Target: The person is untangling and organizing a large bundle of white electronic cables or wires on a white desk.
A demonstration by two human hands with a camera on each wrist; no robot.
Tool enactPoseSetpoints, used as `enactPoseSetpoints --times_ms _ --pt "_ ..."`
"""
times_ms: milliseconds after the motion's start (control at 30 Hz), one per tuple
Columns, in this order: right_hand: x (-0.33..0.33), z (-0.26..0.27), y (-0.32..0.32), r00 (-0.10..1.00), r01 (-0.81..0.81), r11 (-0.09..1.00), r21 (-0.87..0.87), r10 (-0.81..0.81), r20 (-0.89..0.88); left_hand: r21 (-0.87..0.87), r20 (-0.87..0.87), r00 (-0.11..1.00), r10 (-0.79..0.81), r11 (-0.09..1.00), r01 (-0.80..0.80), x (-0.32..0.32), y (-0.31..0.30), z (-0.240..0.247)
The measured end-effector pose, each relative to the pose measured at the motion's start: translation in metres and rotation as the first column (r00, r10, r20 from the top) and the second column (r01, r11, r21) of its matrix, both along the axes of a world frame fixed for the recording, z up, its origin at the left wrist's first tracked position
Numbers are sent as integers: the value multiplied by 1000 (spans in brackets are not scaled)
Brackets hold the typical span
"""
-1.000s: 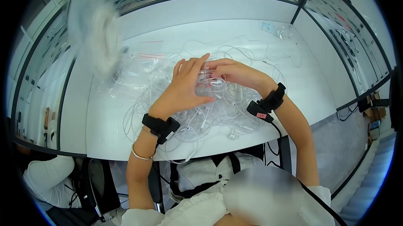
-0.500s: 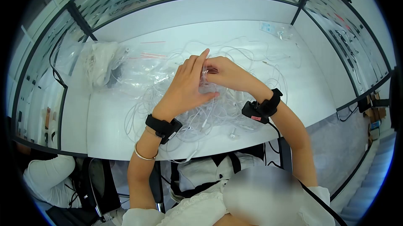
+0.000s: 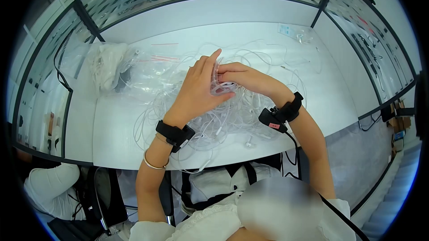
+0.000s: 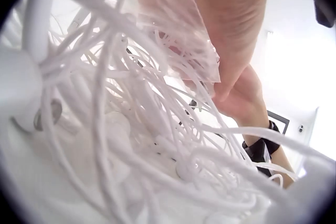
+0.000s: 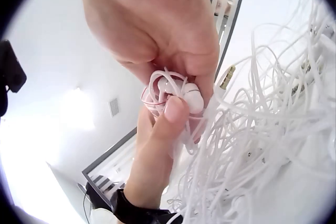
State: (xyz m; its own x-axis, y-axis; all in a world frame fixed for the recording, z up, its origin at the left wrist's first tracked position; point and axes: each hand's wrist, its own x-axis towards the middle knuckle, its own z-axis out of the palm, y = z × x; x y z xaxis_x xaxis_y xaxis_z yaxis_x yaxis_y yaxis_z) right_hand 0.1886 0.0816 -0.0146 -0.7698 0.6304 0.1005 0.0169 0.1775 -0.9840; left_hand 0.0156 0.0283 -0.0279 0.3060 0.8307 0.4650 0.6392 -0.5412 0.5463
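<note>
Head camera: above the desk, wide field, facing forward and down. Left-wrist camera: low, close against the cables, right wristband at 4 o'clock. Right-wrist camera: close below the right hand at 12 o'clock, angled upward. All views share the cables.

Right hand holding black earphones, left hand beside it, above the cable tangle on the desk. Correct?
Wrong colour: the earphones are white, per the right wrist view. The right hand holds them, the left hand beside it, above the cable tangle on the desk.
</note>
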Motion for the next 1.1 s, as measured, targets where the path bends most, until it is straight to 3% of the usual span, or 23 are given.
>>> enactPoseSetpoints --times_ms 133,333,533,633,767,833,933,967,1067,1100 --pt "-1 8 5 975 21 994 -106 3 220 94 -38 999 26 995 -23 3 -2 1" --pt "-7 -24 19 998 -26 955 -297 45 55 247 -170 982 84 968 -40 8 -5 3" --pt "-6 -28 21 987 -105 960 -258 132 89 283 -149 988 37 959 7 19 -6 4" --pt "-11 -30 14 978 -176 897 -407 113 -173 259 -147 988 46 966 -6 21 -8 8" --pt "0 -20 22 963 -226 950 -215 251 101 230 -182 983 18 973 24 21 -11 13" --pt "10 6 12 938 -192 955 -224 246 244 208 -173 985 -17 977 53 21 -15 17" --pt "20 -2 16 969 -93 964 -247 145 199 108 -158 982 -103 987 121 17 -21 29" --pt "25 -10 22 983 -151 935 -319 175 47 36 -105 981 -163 985 168 14 -21 32" --pt "35 22 10 958 -47 984 -172 93 272 -158 37 959 -281 946 283 -4 -16 38" --pt "37 23 11 946 -156 986 -60 167 279 -220 64 954 -294 928 301 -11 -10 38"
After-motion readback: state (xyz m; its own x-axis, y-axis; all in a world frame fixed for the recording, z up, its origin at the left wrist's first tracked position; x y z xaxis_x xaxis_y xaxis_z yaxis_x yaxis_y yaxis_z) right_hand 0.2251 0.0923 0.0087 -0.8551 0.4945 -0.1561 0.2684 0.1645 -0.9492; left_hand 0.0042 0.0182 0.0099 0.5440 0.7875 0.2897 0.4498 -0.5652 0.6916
